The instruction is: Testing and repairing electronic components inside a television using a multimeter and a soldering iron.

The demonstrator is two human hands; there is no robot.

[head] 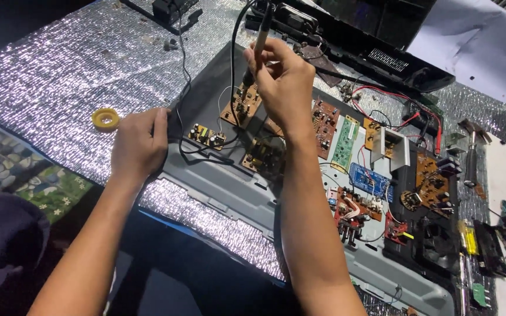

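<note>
On a workbench lined with crinkled silver foil sheet (pixel 60 76), a person bent over a grey metal chassis panel (pixel 229 193) crowded with loose circuit boards. The right hand (pixel 285 82) was closed around a slim soldering iron (pixel 260 38), fingers pinched on its handle, the tool held nearly upright with its tip lowered to a small brown circuit board (pixel 242 104) near the panel's upper left corner. A black cord (pixel 235 35) ran up from the iron toward the top of the frame. The left hand (pixel 139 143) lay at the panel's left edge, fingers curled loosely down onto the foil and the black wire (pixel 183 131) beside it; whether it actually gripped that wire could not be told. A smaller board with yellow and black components (pixel 207 136) sat just right of that hand. A yellow ring-shaped spool (pixel 105 119) rested on the foil just to the left of the left hand. Farther right on the panel lay a green strip board (pixel 345 143), a blue board (pixel 370 181), a finned silver heat sink (pixel 395 146) and red wires (pixel 393 99). A yellow-handled tool (pixel 469 237) lay near the right edge.
</note>
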